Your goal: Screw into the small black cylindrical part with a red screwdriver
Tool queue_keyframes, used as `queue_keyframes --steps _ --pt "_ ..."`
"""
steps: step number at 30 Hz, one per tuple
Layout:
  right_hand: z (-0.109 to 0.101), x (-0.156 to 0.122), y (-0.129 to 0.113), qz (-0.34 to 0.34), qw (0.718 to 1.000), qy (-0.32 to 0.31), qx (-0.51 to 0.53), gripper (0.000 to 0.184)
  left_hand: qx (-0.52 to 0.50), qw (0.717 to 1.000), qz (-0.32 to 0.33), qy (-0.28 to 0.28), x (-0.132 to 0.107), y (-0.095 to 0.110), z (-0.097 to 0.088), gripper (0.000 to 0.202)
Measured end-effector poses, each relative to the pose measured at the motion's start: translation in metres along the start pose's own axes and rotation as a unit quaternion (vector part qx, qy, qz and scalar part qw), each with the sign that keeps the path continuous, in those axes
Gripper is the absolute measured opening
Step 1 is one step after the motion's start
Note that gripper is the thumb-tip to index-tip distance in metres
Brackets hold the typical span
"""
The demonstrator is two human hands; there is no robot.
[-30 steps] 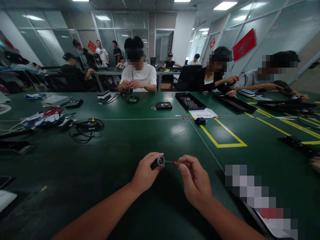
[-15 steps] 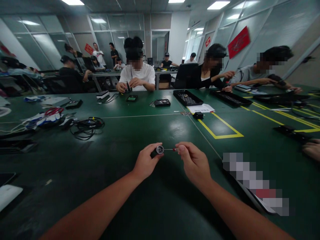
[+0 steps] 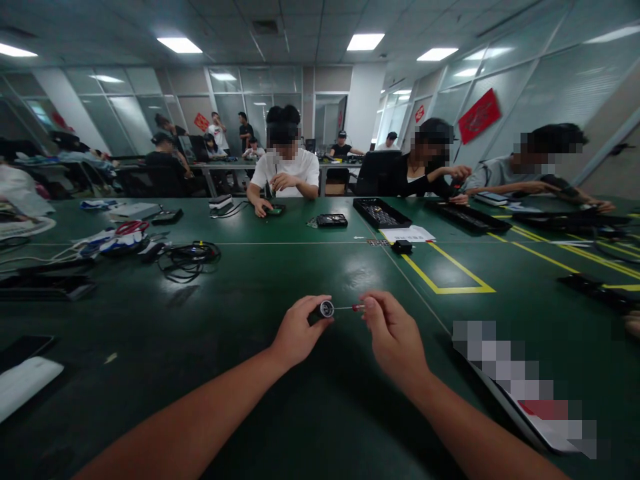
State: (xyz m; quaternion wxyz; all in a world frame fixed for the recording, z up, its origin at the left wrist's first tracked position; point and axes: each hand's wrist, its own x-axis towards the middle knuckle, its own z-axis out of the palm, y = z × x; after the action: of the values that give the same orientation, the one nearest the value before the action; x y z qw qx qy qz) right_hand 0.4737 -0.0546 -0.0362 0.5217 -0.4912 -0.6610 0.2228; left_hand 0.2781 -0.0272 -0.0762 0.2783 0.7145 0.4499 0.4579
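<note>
Cylinder [image 3: 327, 309] over green table [image 3: 260, 280], open end facing us, fingers of our left hand [image 3: 299, 328] grasping its sides. Our right hand [image 3: 397, 333] pinches screwdriver [image 3: 345, 308] by handle, shaft reaching cylinder's rim. Cable coil [image 3: 193, 259] lies farther left.

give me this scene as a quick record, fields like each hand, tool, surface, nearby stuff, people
left hand: left hand gripping a small dark cylinder, its round end facing the camera
right hand: right hand holding a screwdriver
tool: shaft points left toward the cylinder; tip contact too small to tell
surface: green table
beyond hands, left: coiled black cables
beyond hands, right: yellow tape outline, small black box, white paper
people: co-worker in white shirt seated opposite; others around
</note>
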Motion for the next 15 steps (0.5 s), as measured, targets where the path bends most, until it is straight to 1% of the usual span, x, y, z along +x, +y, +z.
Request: queue_keyframes --steps 2,5,9,10,15 --pt "0.0009 -0.0002 0.0011 -0.002 1.000 0.003 0.015 0.022 0.002 1.000 -0.001 0.002 0.0016 -0.0009 0.0000 0.038" --pt "0.0017 0.0008 0.0006 -0.018 1.000 -0.011 0.015 0.020 0.004 1.000 0.002 0.002 0.0023 -0.0019 0.0000 0.038" --pt "0.0028 0.0005 -0.0013 -0.019 1.000 -0.001 -0.021 0.032 0.012 1.000 0.017 -0.008 0.0017 -0.0034 0.0002 0.038" --pt "0.0031 0.0001 -0.0008 -0.016 1.000 0.002 -0.021 0.032 0.015 1.000 0.020 -0.010 0.0017 -0.0038 0.0001 0.038" --pt "0.0032 0.0008 0.0040 -0.008 1.000 0.004 0.021 0.026 0.027 1.000 0.012 0.001 0.0023 -0.0045 -0.0011 0.039"
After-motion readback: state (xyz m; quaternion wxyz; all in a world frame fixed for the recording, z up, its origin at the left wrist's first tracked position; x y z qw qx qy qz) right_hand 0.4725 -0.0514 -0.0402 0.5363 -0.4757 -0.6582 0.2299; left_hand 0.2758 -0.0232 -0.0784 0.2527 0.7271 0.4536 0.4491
